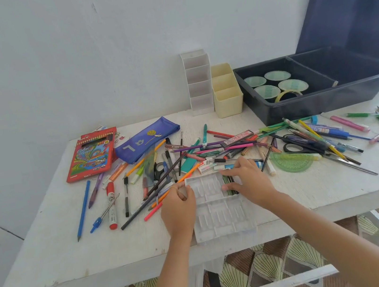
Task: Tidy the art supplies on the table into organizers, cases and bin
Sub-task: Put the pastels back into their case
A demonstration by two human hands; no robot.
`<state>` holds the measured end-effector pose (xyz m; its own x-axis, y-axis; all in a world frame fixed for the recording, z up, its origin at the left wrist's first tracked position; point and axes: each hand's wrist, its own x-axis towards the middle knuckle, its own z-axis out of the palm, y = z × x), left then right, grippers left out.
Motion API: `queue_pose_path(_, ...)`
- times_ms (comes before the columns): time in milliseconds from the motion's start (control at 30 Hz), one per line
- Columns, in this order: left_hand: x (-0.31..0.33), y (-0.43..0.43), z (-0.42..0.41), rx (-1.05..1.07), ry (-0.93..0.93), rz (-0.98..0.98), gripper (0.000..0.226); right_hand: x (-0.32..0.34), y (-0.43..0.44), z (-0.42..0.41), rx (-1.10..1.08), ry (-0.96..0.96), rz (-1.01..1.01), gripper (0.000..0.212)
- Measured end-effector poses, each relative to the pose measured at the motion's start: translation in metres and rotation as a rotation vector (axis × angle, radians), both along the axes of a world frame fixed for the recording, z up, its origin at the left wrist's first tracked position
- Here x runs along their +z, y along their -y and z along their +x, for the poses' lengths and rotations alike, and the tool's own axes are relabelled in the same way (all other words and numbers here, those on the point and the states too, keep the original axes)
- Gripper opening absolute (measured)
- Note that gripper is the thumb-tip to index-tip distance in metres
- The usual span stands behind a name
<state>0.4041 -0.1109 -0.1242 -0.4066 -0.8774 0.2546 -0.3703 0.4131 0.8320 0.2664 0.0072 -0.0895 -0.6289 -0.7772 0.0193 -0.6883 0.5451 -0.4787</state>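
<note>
From my remote seat I see, far left on the white table [53, 259], one red coloured-pencil box [92, 153] lying flat, and nearer me one long blue pencil [83, 211] and one red-capped marker [112, 205]. Just right of the box lies one blue pencil case [147, 141]. A loose heap of pens and pencils [209, 150], too many and too tangled for me to count, spreads from there across the table. My left hand [179, 209] has its fingers curled on the left rim of one clear plastic case [219, 215], which lies open in two hinged halves at the table's front edge. My right hand [249, 181] pinches a small bundle of dark sticks [229, 183] between thumb and fingers at the right end of the case's far half; I cannot tell how many. Against the wall stand two organizers side by side: a white organizer [198, 82] with four stepped compartments and a cream organizer [226, 90] with three. One green protractor [293, 160] lies right of my hand, with black-handled scissors [293, 144] just behind it. Farthest right sits one dark bin [321, 102] with two compartments; the left one holds four round green-lidded tubs [277, 75] and one tape roll [287, 95].
</note>
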Motion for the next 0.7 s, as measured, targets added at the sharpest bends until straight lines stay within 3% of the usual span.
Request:
queue_pose_path(200, 0.002, -0.001, 0.000, 0.003, -0.003, 0.013, 0.019, 0.008, 0.008, 0.001, -0.014, -0.016, 0.145, 0.047)
queue_pose_path(367, 0.004, -0.002, 0.001, 0.002, -0.001, 0.026, 0.020, -0.015, -0.001, 0.019, -0.136, 0.003, -0.146, 0.031)
queue_pose_path(600, 0.004, -0.003, 0.001, -0.003, 0.007, 0.038, 0.018, -0.014, -0.003, 0.013, -0.148, 0.008, -0.164, 0.028)
queue_pose_path(700, 0.004, -0.002, 0.001, -0.003, -0.003, 0.051, 0.014, 0.003, 0.011, 0.001, -0.168, 0.035, -0.278, 0.023)
